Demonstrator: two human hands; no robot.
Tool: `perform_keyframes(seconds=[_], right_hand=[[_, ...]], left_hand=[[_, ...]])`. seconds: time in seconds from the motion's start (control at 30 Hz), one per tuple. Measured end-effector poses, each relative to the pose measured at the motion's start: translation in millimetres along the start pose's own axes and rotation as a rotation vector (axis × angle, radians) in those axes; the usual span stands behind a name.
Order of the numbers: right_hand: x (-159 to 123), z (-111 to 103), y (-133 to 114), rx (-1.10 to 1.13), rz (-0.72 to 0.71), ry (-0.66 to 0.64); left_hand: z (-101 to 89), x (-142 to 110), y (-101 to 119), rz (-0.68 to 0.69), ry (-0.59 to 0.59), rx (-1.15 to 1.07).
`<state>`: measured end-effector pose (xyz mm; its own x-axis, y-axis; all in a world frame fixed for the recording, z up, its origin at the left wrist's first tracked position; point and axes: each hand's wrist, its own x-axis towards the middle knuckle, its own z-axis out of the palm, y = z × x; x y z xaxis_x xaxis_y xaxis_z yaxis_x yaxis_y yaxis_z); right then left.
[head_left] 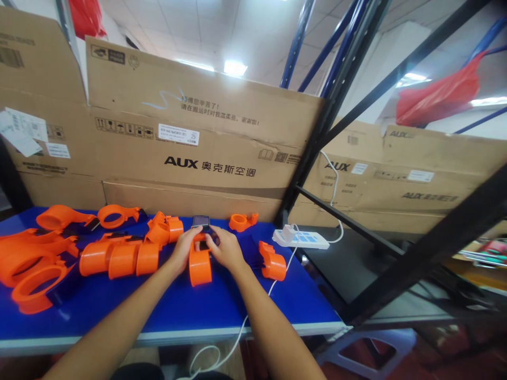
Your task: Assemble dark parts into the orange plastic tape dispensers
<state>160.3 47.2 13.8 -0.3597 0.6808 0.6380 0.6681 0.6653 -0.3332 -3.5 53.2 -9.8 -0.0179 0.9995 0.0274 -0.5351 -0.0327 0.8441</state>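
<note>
In front of me an orange tape dispenser point(200, 268) stands on the blue tabletop point(190, 311), its round body towards me. My left hand point(184, 245) is closed at the left of its far end, thumb pointing forward. From the right, my right hand point(225, 247) closes on the same end, fingers bent. A small dark rectangular piece with a light rim point(201, 221) shows just past my fingertips; whether it belongs to the dispenser I cannot tell. Nearby on the right are another orange dispenser point(274, 265) and a smaller one at the back point(238, 222).
Several orange dispensers point(95, 257) crowd the table's left side. A white power strip point(301, 237) lies at the right back, and its white cable point(273, 287) runs over the front edge. Cardboard boxes point(214, 142) wall the back. A black rack post point(317, 142) rises at right.
</note>
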Motion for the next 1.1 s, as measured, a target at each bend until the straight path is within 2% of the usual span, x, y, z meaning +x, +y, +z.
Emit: perform_keyframes(seconds=[0.2,0.57,0.87,0.93,1.03,1.1], right_hand=[[-1,-1,-3,0.093,0.025,-0.004],[2,-5,-1,0.029,-0.064,-0.054],[4,-10,-5,0.07,-0.089,-0.118],[4,-11,-5,0.138,-0.044,-0.086],[3,-10,-1,0.272,0.087,0.0],[4,-7,2,0.328,0.171,0.077]], left_hand=[[-7.0,0,-3,0.086,-0.062,0.16],[-9.7,4,-7,0.086,-0.071,0.161],[-10.7,5,-5,0.086,-0.057,0.15],[-10.2,4,-1,0.019,-0.084,0.105],[-8.2,2,4,-0.139,-0.207,0.087],[-5.4,0,5,-0.154,-0.23,0.111]])
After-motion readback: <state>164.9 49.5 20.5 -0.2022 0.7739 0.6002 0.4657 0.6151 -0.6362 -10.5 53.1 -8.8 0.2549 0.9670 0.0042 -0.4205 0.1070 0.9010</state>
